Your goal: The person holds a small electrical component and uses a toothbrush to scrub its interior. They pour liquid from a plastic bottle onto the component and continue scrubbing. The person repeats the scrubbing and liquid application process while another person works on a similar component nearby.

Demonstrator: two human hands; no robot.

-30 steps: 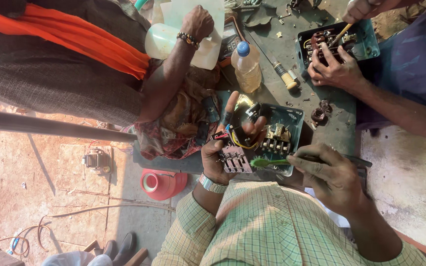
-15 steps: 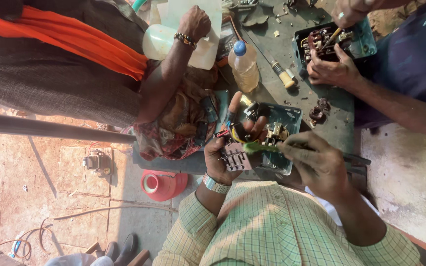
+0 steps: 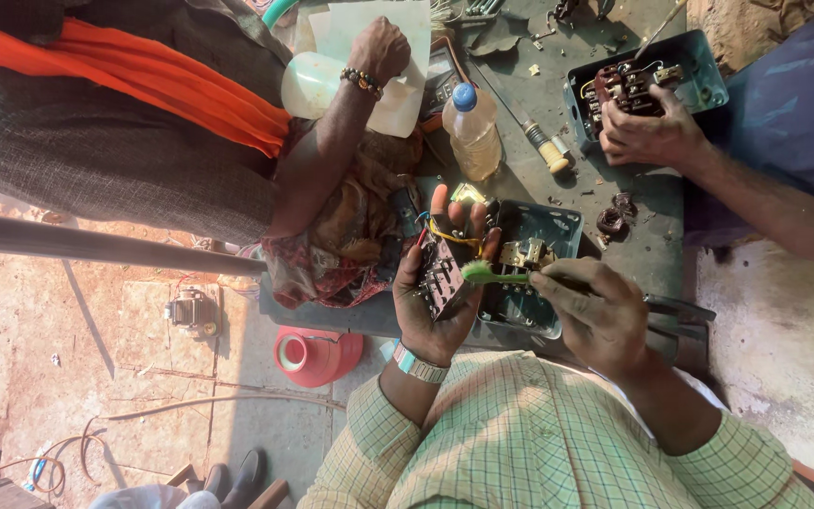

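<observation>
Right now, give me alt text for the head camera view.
A left hand holds a dark electrical part while the right hand brushes it with a green toothbrush above an open grey switch box; other people work nearby.

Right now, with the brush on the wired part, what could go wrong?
The left hand holds the electrical part with loose yellow wires; the green brush in the right hand might snag them. The part is held above the grey box, so a slip could drop it there.
</observation>
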